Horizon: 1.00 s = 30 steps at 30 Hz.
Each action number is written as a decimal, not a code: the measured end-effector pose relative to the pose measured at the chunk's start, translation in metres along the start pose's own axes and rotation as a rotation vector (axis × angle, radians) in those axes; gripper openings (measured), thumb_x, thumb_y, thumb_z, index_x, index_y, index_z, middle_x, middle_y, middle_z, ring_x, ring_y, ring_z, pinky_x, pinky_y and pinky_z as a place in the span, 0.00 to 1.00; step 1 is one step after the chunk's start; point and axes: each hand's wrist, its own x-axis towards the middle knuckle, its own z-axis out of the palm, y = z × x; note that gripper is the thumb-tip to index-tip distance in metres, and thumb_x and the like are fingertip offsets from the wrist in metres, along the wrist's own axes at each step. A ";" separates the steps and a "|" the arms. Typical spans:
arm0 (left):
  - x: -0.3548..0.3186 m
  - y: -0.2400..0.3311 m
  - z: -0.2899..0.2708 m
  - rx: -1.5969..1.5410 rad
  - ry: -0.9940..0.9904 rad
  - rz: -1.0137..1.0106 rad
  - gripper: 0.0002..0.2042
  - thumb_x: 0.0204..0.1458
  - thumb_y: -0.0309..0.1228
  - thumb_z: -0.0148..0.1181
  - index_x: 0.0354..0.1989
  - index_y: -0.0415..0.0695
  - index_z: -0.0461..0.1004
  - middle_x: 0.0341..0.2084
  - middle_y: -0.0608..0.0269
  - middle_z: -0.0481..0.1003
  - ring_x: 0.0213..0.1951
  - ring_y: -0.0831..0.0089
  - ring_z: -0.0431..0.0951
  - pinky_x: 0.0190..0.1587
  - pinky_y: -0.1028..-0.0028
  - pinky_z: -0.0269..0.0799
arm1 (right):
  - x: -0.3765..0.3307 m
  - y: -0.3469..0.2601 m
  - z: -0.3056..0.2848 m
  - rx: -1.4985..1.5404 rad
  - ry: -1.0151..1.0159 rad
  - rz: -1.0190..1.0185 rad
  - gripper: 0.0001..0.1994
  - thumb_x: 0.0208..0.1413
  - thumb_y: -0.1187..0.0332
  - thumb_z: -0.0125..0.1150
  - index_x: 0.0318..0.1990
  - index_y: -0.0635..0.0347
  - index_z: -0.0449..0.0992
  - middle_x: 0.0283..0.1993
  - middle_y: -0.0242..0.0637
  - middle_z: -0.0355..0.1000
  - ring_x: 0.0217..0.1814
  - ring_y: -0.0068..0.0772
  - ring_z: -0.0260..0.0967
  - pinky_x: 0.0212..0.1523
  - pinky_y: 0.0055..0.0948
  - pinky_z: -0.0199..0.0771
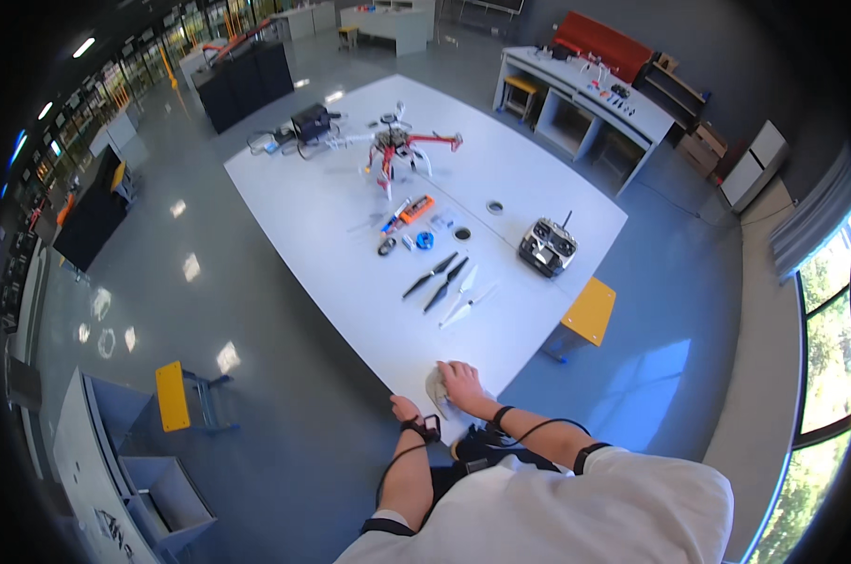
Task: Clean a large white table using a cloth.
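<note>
At the table's near corner, my right hand (462, 383) is closed on a light grey-beige cloth (435, 386) and presses it against the white tabletop (369, 310). My left hand (405, 408) is curled at the table's left edge, close to the cloth. What its fingers hold, if anything, is hidden. Beyond my hands lie two black propellers (446, 285) and white propellers (459, 293). A grey transmitter (548, 246) stands near the right edge. Toward the far end sits a red and white multirotor drone (394, 144).
An orange device (416, 209), a blue round part (425, 241) and a black ring (387, 246) lie mid-table. A black box (311, 122) with cables is at the far left. Yellow stools stand beside the table, one at the right (590, 311) and one at the left (173, 397).
</note>
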 end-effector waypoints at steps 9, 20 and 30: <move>-0.012 0.003 -0.003 0.095 0.138 0.096 0.29 0.60 0.41 0.30 0.43 0.24 0.71 0.46 0.33 0.71 0.48 0.41 0.71 0.53 0.57 0.66 | -0.021 -0.007 0.003 -0.138 0.082 -0.375 0.28 0.54 0.51 0.52 0.63 0.47 0.60 0.69 0.51 0.48 0.68 0.54 0.48 0.65 0.49 0.48; -0.051 0.036 0.023 0.511 0.597 0.040 0.28 0.59 0.39 0.31 0.24 0.30 0.75 0.29 0.35 0.76 0.34 0.40 0.76 0.41 0.50 0.72 | 0.031 0.129 -0.037 -0.310 0.171 -0.058 0.27 0.55 0.53 0.51 0.62 0.46 0.62 0.70 0.45 0.48 0.71 0.48 0.46 0.66 0.51 0.47; -0.045 0.029 0.026 0.696 0.729 0.103 0.28 0.60 0.36 0.31 0.17 0.33 0.74 0.20 0.39 0.75 0.25 0.42 0.77 0.29 0.50 0.74 | 0.080 0.276 -0.111 -0.351 0.315 0.178 0.26 0.55 0.58 0.51 0.61 0.50 0.61 0.69 0.42 0.49 0.70 0.47 0.47 0.67 0.47 0.47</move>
